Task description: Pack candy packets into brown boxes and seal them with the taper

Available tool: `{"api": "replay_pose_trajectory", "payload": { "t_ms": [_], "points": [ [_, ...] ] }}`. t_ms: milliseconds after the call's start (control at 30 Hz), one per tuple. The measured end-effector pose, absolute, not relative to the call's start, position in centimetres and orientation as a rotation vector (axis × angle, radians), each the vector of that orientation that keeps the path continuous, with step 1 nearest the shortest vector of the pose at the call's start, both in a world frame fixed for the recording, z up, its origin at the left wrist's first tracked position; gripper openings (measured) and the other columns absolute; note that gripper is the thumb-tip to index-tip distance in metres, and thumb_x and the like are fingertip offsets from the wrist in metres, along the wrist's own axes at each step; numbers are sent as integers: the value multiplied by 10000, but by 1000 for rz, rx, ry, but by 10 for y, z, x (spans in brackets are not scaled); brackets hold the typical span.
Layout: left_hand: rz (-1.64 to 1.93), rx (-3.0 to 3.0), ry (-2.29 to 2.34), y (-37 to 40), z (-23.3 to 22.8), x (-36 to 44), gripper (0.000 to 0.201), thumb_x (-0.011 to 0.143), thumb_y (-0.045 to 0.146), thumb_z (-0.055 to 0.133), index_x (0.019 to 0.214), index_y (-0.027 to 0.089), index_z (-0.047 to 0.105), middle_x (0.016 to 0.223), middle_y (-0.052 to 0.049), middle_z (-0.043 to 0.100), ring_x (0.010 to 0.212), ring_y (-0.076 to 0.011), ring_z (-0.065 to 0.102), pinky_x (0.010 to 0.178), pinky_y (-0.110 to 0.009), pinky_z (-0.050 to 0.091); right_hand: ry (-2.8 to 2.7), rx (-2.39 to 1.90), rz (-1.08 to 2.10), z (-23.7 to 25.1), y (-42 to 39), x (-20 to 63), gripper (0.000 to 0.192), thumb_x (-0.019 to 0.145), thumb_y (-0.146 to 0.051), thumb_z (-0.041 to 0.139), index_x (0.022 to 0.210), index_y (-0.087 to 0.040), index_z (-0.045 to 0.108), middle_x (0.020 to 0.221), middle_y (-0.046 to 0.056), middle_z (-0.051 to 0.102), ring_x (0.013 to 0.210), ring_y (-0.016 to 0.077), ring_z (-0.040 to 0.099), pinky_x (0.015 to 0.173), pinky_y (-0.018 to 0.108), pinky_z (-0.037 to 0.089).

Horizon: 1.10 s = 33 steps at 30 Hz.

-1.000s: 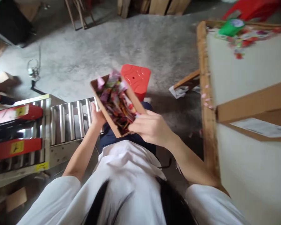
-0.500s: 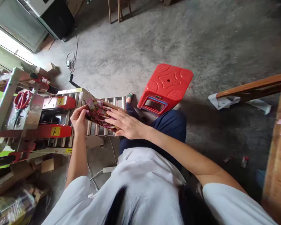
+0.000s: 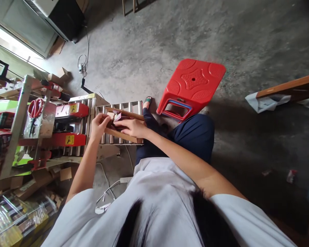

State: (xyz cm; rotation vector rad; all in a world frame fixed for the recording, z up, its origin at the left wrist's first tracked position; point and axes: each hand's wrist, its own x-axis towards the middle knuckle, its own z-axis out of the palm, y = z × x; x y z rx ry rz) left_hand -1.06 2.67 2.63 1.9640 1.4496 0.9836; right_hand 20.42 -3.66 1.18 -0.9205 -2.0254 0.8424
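Cardboard box [image 3: 123,127] w/ wrapped sweets sits on roller conveyor [image 3: 113,113], at its near end. Left hand [image 3: 100,123] grips box's left end; right hand [image 3: 132,127] lies flat on contents, fingers spread. Red stool [image 3: 193,85] nearby.

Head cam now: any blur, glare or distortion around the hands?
Head view: sharp, no motion smear on the left hand or right hand at the cardboard box; window strip top left blown out; wide-angle bending at the edges; red stool casts a soft shadow; lower right floor dark.
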Motion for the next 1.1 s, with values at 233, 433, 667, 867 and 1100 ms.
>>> {"api": "replay_pose_trajectory", "payload": {
  "t_ms": [233,433,667,867,1100],
  "points": [
    [907,2381,2086,29,12,20,221,890,189,492,1086,138,582,1142,-206,589,1139,-372,545,998,-566,400,-1546,-920,633,39,-64,235,269,1001,-242,437,1148,-211,660,1131,64,683,1100,197,629,1004,405,525],
    [1059,2305,2142,28,9,20,332,836,131,481,1166,137,525,1166,-200,561,1185,-362,520,1037,-556,367,-1716,-1157,410,40,-66,224,654,863,-266,704,1461,-191,450,1266,123,620,1199,289,569,1066,497,479],
    [1365,2507,1752,17,10,14,207,894,276,535,1065,160,549,1092,-173,584,1111,-312,539,1004,-517,408,-1718,-1225,420,33,-67,213,626,849,-299,730,1412,-164,491,1227,127,596,1168,289,585,1034,466,509],
    [849,2821,1150,21,22,18,236,970,309,476,986,216,692,1070,-88,693,1053,-232,607,963,-404,472,-1713,-1172,456,27,-62,220,557,846,-239,720,1364,-215,519,1241,96,578,1206,268,562,1073,467,487],
    [397,2886,1093,40,24,28,247,939,338,495,883,224,707,954,-83,717,949,-253,635,931,-437,464,-1699,-1169,442,25,-63,224,578,840,-222,723,1378,-198,513,1264,105,574,1216,272,552,1094,463,468]
  ]
}}
